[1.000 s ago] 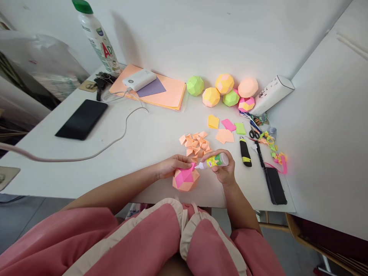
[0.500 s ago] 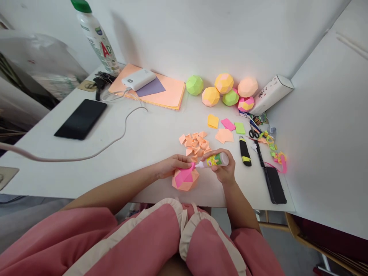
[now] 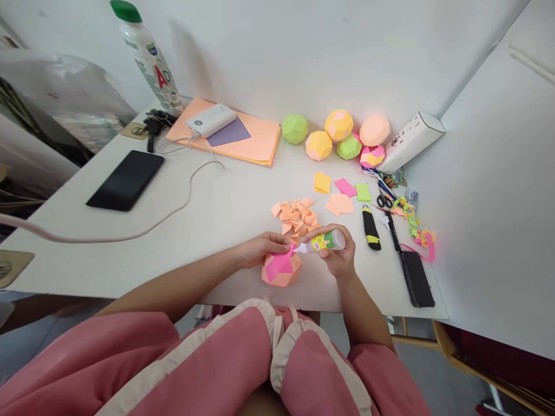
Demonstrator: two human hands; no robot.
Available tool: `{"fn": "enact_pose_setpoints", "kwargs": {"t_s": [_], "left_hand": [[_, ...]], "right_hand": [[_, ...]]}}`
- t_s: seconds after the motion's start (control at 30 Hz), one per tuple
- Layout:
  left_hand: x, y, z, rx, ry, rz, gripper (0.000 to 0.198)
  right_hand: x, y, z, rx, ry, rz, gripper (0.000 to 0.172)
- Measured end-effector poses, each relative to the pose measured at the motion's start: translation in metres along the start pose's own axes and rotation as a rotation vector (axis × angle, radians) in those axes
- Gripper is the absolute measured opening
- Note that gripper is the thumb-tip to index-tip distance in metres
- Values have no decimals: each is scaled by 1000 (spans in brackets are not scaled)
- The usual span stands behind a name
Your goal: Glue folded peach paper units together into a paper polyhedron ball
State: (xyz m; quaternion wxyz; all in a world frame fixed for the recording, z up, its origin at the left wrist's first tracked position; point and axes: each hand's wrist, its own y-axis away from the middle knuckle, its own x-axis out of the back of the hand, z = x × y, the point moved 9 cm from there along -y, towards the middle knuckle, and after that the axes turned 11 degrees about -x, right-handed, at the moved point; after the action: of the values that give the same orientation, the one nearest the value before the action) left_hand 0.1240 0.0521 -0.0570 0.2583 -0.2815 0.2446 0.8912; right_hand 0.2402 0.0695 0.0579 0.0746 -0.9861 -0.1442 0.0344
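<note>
I've got on a dusty-pink garment [image 3: 208,370] with loose pink sleeves [image 3: 381,367], cream trim [image 3: 173,353] running down both sides, ruffled near the middle, narrow cream strips [image 3: 278,334] at centre, left hand [image 3: 264,250] and right hand [image 3: 340,257] bare.

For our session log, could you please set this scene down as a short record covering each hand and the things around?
Left hand: fingertips hold pink paper on a peach faceted ball
Right hand: holds a small bottle, nozzle aimed left at the pink paper; contact unclear
Just beyond hands: folded peach pieces
Right side: utility knife, scissors
Back, by wall: faceted paper balls
Left side: flat black device; white power bank on sheets of paper
</note>
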Motion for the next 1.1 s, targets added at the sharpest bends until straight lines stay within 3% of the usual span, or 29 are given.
{"fn": "enact_pose_setpoints", "kwargs": {"t_s": [0.3,0.63,0.9,1.1], "left_hand": [[-5,3,7,-41,9,-34,20],[-10,4,11,-63,23,-81,20],[-10,4,12,-76,37,-76,22],[-13,6,16,-97,53,-92,19]], "right_hand": [[21,-8,15,-117,-171,170,46],[21,-12,36,-220,-246,184,43],[17,-13,48,-318,-323,115,40],[24,-15,38,-246,-306,159,42]]}}
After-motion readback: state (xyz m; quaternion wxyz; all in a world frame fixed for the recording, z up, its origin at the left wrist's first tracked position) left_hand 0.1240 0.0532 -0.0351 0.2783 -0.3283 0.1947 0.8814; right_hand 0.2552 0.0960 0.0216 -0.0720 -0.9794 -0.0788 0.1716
